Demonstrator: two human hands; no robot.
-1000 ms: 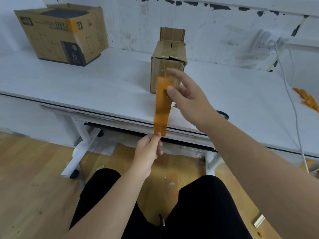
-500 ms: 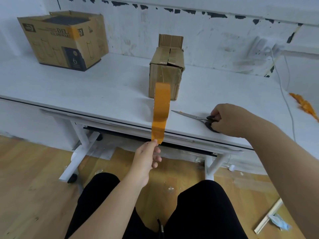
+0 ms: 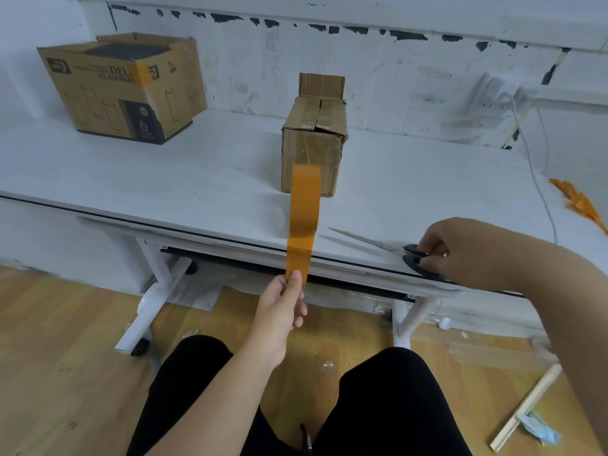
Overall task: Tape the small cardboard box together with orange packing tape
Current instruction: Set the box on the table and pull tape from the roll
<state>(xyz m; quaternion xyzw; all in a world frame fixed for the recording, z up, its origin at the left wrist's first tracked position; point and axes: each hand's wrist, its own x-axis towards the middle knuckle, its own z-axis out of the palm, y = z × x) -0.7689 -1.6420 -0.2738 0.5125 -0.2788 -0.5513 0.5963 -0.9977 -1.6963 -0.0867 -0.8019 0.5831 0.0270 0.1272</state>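
Left hand (image 3: 283, 311) pinches orange tape strip (image 3: 303, 222); right hand (image 3: 460, 251) grips scissors (image 3: 388, 246)

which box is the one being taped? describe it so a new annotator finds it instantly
On the white table, look near the middle, just behind the orange tape strip that the left hand pinches. The small cardboard box stands there, plain brown, tall and narrow, one flap up; the large box at far left is printed.

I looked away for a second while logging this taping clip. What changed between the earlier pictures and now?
The right hand let go of the top of the orange tape strip, moved right and down to the table, and now grips the black handles of the scissors. The left hand keeps pinching the strip's lower end, and the strip stands upright. The small cardboard box and the large printed box have not moved.
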